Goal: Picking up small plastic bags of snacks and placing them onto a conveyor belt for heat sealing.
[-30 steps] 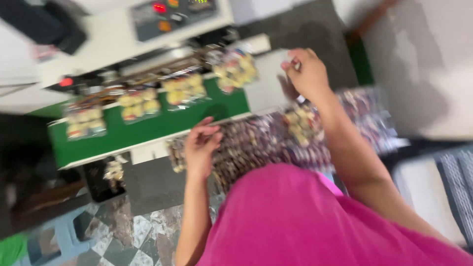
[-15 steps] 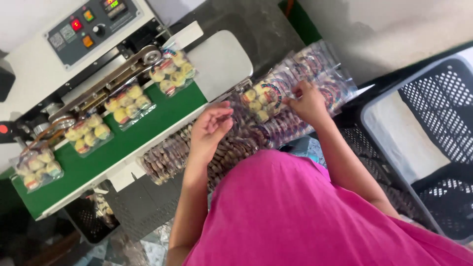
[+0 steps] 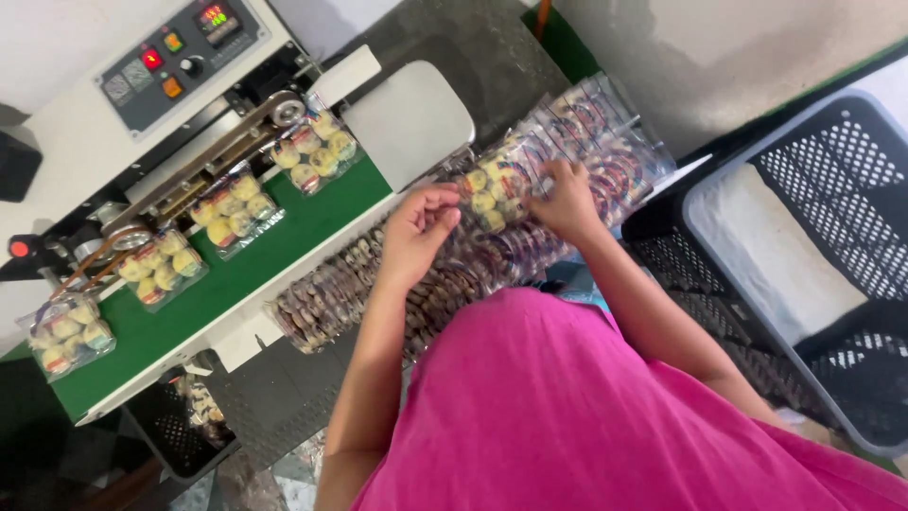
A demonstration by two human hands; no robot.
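Now we pinch the clear sweet packet (image 3: pixel 492 189) between both hands: right hand (image 3: pixel 566 199) grips its far edge, left hand (image 3: pixel 421 227) curls at the near edge. It lies lengthwise above the packet pile (image 3: pixel 378 284), beside the green conveyor belt (image 3: pixel 284 237).

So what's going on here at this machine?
A person in a pink top holds a clear packet of small round sweets between the left hand and right hand, above a row of filled packets lying by a band sealer. Four more packets sit spaced along the sealer's green conveyor belt, tops under the sealing band. A control panel is lit behind it. A black mesh crate stands at the person's right.
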